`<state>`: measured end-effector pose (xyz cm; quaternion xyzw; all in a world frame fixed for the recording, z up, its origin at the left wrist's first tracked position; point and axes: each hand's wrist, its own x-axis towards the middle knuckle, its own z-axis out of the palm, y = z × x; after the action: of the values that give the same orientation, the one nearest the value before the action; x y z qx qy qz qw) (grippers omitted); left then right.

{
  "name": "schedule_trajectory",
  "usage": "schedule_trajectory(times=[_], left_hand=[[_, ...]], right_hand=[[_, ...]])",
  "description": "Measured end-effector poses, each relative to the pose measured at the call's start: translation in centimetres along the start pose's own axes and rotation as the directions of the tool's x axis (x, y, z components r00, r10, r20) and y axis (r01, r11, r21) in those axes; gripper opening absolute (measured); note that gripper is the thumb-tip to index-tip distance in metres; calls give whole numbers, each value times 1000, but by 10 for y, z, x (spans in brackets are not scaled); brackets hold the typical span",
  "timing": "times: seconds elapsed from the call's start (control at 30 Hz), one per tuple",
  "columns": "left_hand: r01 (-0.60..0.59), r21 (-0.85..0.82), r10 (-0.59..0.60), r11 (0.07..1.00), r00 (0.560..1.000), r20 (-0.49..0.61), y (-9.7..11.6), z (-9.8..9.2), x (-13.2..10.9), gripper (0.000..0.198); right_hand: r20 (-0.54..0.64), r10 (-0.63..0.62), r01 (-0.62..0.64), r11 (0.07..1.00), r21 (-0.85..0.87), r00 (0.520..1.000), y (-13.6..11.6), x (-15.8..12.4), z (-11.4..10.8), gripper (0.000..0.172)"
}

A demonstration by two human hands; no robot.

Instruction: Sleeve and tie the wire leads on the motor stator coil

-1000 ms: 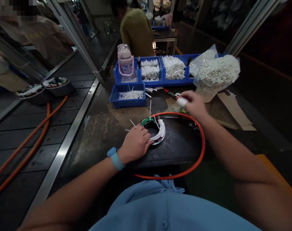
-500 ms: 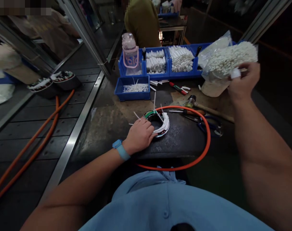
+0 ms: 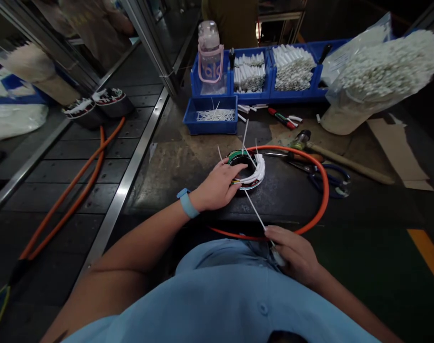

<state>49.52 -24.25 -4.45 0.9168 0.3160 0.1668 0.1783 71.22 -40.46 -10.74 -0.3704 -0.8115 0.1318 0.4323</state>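
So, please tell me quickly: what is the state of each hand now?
Left hand: closed on the near left side of the ring-shaped stator.
Right hand: closed, pinching a thin white cable tie.

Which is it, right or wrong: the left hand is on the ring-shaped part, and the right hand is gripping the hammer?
Wrong about the right hand: the head view shows it holding a thin white strip, while the hammer lies on the bench. The left hand is indeed on the ring-shaped part.
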Motion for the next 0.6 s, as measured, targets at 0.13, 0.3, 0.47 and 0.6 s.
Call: schedule_trajectory(times=[0.13, 0.3, 0.47, 0.6], left_hand=[[1, 4, -2, 1000, 1000, 11, 2, 0, 1, 45], [-26, 9, 26, 1000, 999, 34, 0, -2, -2, 51], [-29, 3, 29, 1000, 999, 40, -3, -2, -3, 52], [-38, 15, 37, 999, 999, 29, -2, -2, -2, 50]], right_hand=[[-5, -6, 6, 1000, -11, 1000, 3, -5, 6, 24], [6, -19, 19, 999, -29, 1000, -4, -3, 9, 22], [2, -3, 3, 1000, -17, 1000, -12, -1, 7, 28], [-11, -29, 29, 1000, 0, 1000, -6, 11, 14, 30]])
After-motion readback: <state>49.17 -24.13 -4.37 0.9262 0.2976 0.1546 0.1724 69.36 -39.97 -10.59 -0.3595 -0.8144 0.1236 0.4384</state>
